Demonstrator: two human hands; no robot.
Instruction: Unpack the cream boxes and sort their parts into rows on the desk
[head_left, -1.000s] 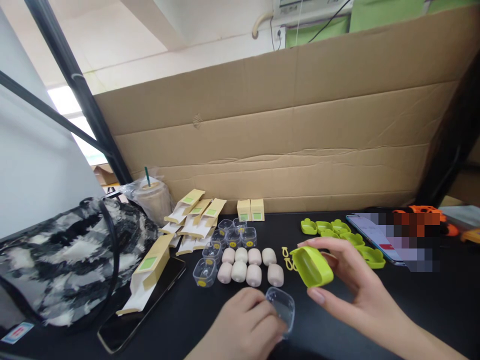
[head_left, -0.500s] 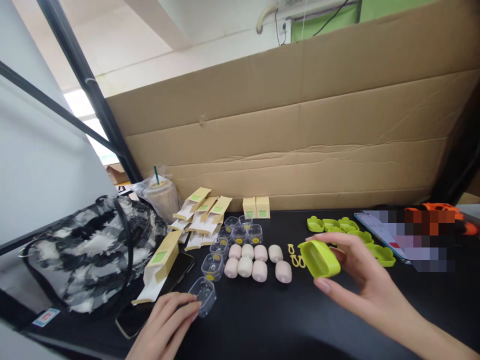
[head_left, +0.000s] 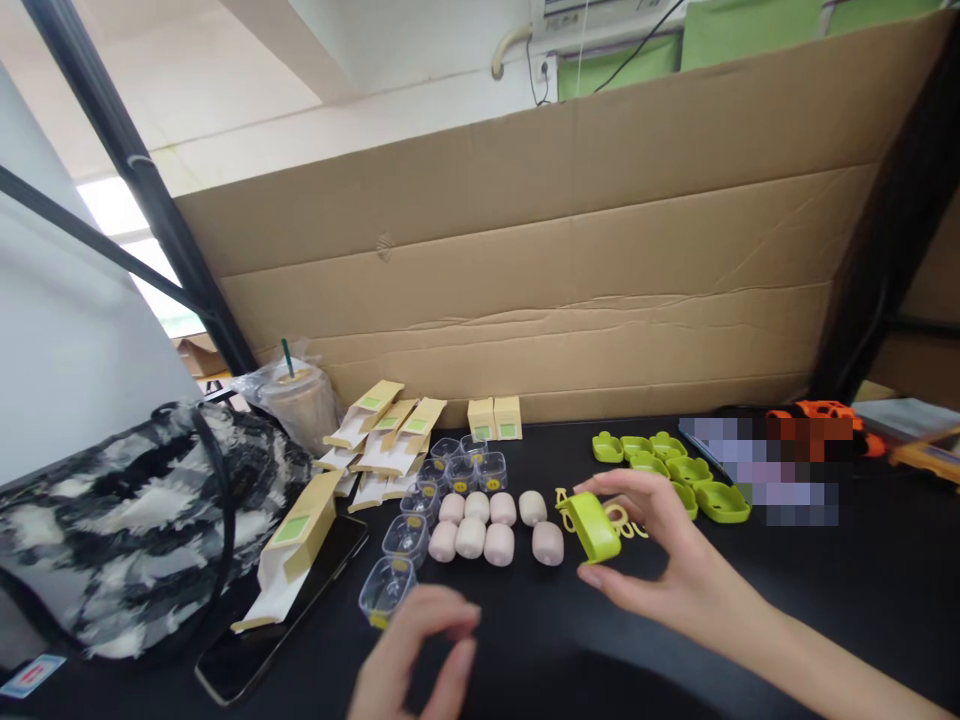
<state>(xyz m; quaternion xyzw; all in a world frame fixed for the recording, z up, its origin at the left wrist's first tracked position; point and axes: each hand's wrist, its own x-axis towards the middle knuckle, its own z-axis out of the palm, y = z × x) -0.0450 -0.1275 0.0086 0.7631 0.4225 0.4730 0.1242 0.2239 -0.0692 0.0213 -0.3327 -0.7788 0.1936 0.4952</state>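
My right hand (head_left: 660,560) grips a lime-green hollow cover (head_left: 598,528) between thumb and fingers, just above the black table. In front of the table's near edge, my left hand (head_left: 420,650) has its thumb and fingers apart and holds nothing. Closest to it is a clear plastic container (head_left: 386,590) with a yellow sticker. Several rounded pale pink and cream cases (head_left: 470,537) lie in two rows between the hands. Cream-yellow loops (head_left: 616,516) lie behind the held cover, partly hidden. More lime-green covers (head_left: 722,502) are grouped at the right.
Opened cardboard boxes (head_left: 300,530) and a dark phone (head_left: 281,610) lie on the left, beside a furry black-and-white bag (head_left: 142,520). A bagged drink cup (head_left: 301,400) stands behind. Two small boxes (head_left: 495,418) stand before the cardboard wall (head_left: 525,270).
My left hand has let go of the clear container, now standing at the row's near end, and moved right. My right hand has brought the green cover slightly left and turned it.
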